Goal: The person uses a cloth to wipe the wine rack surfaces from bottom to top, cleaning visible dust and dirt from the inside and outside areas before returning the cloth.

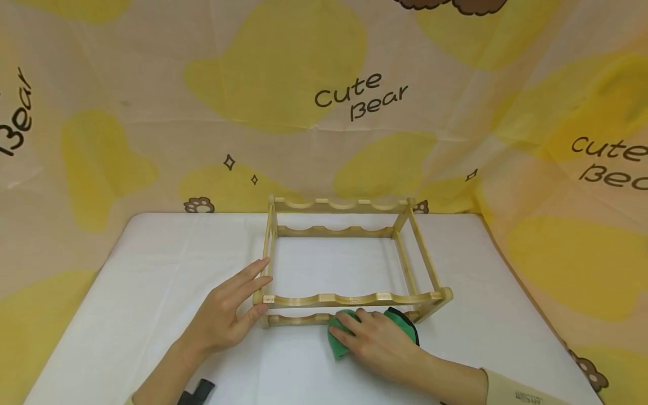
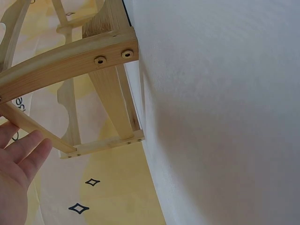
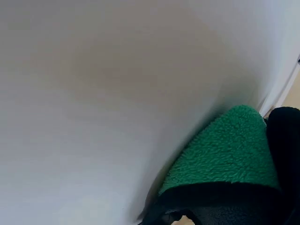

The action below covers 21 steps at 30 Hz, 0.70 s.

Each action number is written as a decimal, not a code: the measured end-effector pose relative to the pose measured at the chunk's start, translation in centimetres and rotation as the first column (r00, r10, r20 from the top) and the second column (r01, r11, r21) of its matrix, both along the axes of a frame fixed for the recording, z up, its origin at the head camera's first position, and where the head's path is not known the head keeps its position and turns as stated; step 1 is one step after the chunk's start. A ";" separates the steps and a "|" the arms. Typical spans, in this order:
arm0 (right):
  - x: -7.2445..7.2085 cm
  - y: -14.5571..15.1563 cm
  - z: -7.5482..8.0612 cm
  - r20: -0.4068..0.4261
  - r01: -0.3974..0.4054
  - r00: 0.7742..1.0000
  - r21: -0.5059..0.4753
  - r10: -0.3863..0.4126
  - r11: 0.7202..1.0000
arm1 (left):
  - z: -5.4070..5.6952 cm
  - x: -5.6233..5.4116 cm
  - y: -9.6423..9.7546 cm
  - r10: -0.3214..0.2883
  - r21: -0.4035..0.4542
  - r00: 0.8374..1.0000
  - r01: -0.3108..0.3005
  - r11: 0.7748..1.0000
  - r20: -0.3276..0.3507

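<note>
A light wooden rack [image 1: 326, 301] with scalloped bars stands on the white table. At its left side is my left hand [image 1: 225, 312], its fairly straight fingers resting along the side bar near the front corner. The left wrist view shows the end of the rack [image 2: 112, 101] with brass-coloured screws, and my fingers [image 2: 33, 157] against a thin rail. My right hand [image 1: 379, 343] grips a folded green cloth [image 1: 338, 344] with black edging, at the lower front bar. Close up, the fuzzy green cloth [image 3: 229, 150] fills the lower corner of the right wrist view; my right fingers are hidden there.
The white table [image 1: 192, 259] spreads out around the rack. Behind and at both sides hangs a yellow-and-cream printed fabric [image 1: 304, 67], close to the rack's back. A black object [image 1: 199, 392] lies beside my left forearm.
</note>
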State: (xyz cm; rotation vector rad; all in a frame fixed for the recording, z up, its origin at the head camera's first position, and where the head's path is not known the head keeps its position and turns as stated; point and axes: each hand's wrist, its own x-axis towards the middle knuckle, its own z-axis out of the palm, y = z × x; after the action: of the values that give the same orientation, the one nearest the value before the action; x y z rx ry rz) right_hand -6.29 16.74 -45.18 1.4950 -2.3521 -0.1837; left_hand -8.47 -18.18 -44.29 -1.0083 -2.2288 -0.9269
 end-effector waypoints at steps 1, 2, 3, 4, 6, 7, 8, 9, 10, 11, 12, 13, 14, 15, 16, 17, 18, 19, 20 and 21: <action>0.0 0.3 0.0 0.007 0.007 1.000 -0.005 -0.007 1.000 | 0.0 0.0 0.0 -0.001 0.000 1.000 0.001 1.000 0.001; 0.0 0.7 0.0 0.014 0.015 1.000 -0.010 -0.015 1.000 | 0.0 0.0 0.0 -0.001 -0.001 1.000 0.001 1.000 0.004; 0.0 1.1 0.0 0.022 0.023 0.999 -0.017 -0.023 1.000 | 0.0 0.0 0.0 -0.001 -0.002 1.000 0.001 1.000 0.007; -0.1 1.4 0.0 0.028 0.031 0.999 -0.020 -0.031 0.999 | 0.0 0.0 0.0 -0.003 -0.002 1.000 0.003 1.000 0.009; -0.1 2.0 0.1 0.039 0.041 0.998 -0.025 -0.040 0.999 | 0.0 0.1 0.0 0.000 -0.004 1.000 0.001 1.000 0.013; -0.1 2.3 0.1 0.043 0.044 0.998 -0.026 -0.043 0.999 | 0.0 0.1 0.0 0.001 -0.006 1.000 -0.001 1.000 0.014; -0.1 2.6 0.2 0.045 0.047 0.998 -0.025 -0.045 0.999 | 0.0 0.1 0.0 0.002 -0.006 1.000 -0.002 1.000 0.014; -0.1 2.9 0.2 0.045 0.049 0.998 -0.024 -0.048 0.998 | -0.1 0.1 0.0 0.002 -0.006 1.000 -0.002 1.000 0.013; -0.1 3.2 0.3 0.043 0.051 0.998 -0.021 -0.050 0.998 | -0.1 0.1 0.0 0.003 -0.007 1.000 -0.003 1.000 0.013; -0.1 3.5 0.3 0.041 0.052 0.998 -0.019 -0.051 0.998 | -0.1 0.1 -0.1 0.005 -0.007 1.000 -0.005 1.000 0.013; -0.1 3.8 0.4 0.037 0.055 0.998 -0.015 -0.054 0.998 | -0.1 0.1 -0.1 0.005 -0.007 1.000 -0.005 1.000 0.013; 0.0 4.1 0.4 0.033 0.057 0.998 -0.014 -0.057 0.998 | -0.1 0.1 -0.1 0.005 -0.006 1.000 -0.005 1.000 0.013; 0.0 4.4 0.4 0.029 0.059 0.998 -0.014 -0.059 0.998 | 0.0 0.1 -0.1 0.005 -0.007 1.000 -0.005 1.000 0.015; 0.0 4.7 0.5 0.027 0.060 0.998 -0.015 -0.060 0.998 | 0.0 0.1 -0.1 0.007 -0.007 1.000 -0.006 1.000 0.017; 0.0 5.0 0.5 0.024 0.060 0.998 -0.017 -0.060 0.998 | 0.0 0.1 -0.1 0.007 -0.007 1.000 -0.007 1.000 0.019; 0.1 5.3 0.5 0.021 0.058 0.998 -0.020 -0.057 0.998 | 0.0 0.1 -0.1 0.007 -0.008 1.000 -0.007 1.000 0.020; 0.1 5.5 0.5 0.017 0.055 0.998 -0.025 -0.054 0.998 | 0.0 0.1 -0.1 0.006 -0.008 1.000 -0.006 1.000 0.021; 0.1 5.8 0.5 0.013 0.051 0.999 -0.032 -0.051 0.998 | 0.0 0.1 -0.1 0.006 -0.008 1.000 -0.006 1.000 0.022; 0.2 6.1 0.4 0.008 0.047 0.999 -0.036 -0.047 0.998 | 0.0 0.1 -0.1 0.006 -0.008 1.000 -0.006 1.000 0.023; 0.2 6.3 0.4 0.001 0.043 0.999 -0.039 -0.043 0.998 | 0.0 0.1 -0.1 0.005 -0.008 1.000 -0.005 1.000 0.024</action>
State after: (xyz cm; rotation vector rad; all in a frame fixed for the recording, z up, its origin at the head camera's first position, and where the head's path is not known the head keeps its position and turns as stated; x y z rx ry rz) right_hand -6.07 23.05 -44.80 1.4280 -2.3751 -0.1480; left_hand -8.39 -18.28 -44.29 -0.9998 -2.2560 -0.9331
